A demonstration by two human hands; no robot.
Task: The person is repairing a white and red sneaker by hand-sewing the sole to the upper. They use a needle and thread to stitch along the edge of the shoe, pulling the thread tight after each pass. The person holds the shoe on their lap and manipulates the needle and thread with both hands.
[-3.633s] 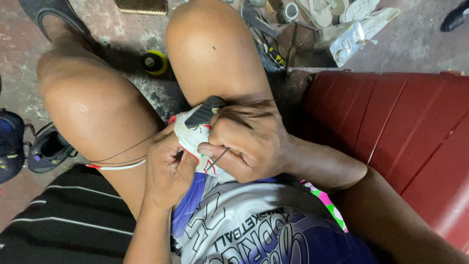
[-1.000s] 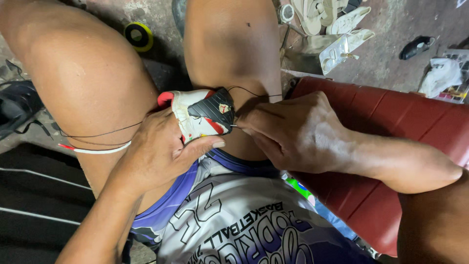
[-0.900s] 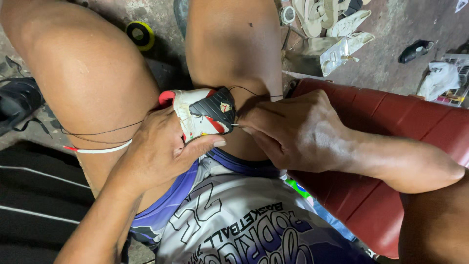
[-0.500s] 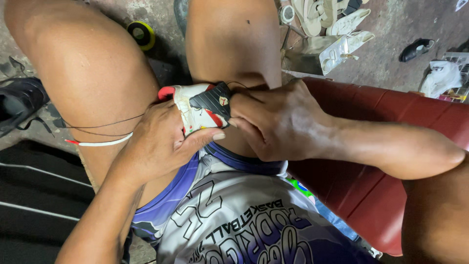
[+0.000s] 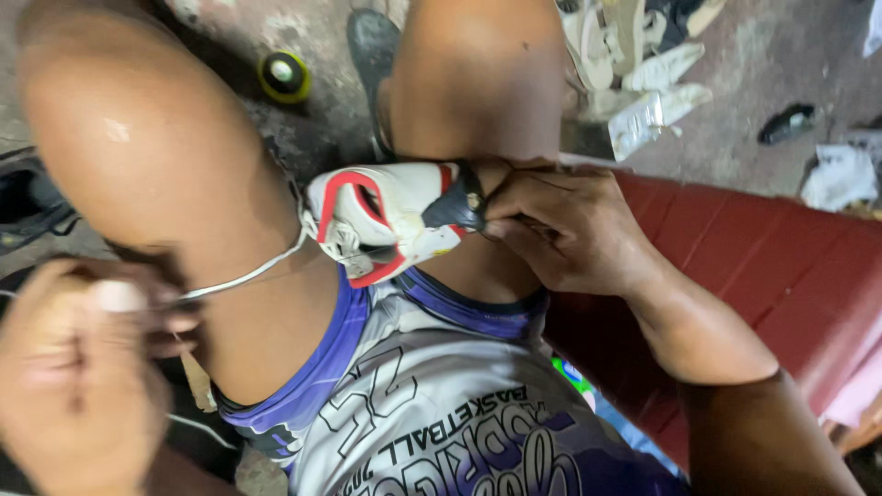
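pinching the dark heel end of a small white, red and black leather sneaker (image 5: 390, 220) between thumb and fingers of the right hand (image 5: 560, 241), fingers closed tight on the shoe so as to keep it from sliding. wedged between the two bare knees, sole side turned away, red-trimmed upper facing up toward the camera, probably so as to leave the seam near the opening exposed and steady. leading out of the shoe's left side, a pale waxed stitching thread (image 5: 241, 276), stretched taut across the thigh toward the left hand (image 5: 78, 367). curled into a fist around that thread, low at the left edge and blurred, seemingly drawing the stitch snug; closed on the thread, though exact finger placement too smeared to tell. resting just below the shoe, a purple, white and grey printed sports jersey (image 5: 432, 404) over the lap. running beside the right forearm, a red ribbed bench seat (image 5: 763, 266), serving as a perch. lying further out on the stained concrete floor (image 5: 753, 101): a yellow-and-black round spool-like thing (image 5: 284, 75) beyond the left knee, a heap of pale shoe soles and sandals (image 5: 634, 46) past the right knee, well apart from both hands.
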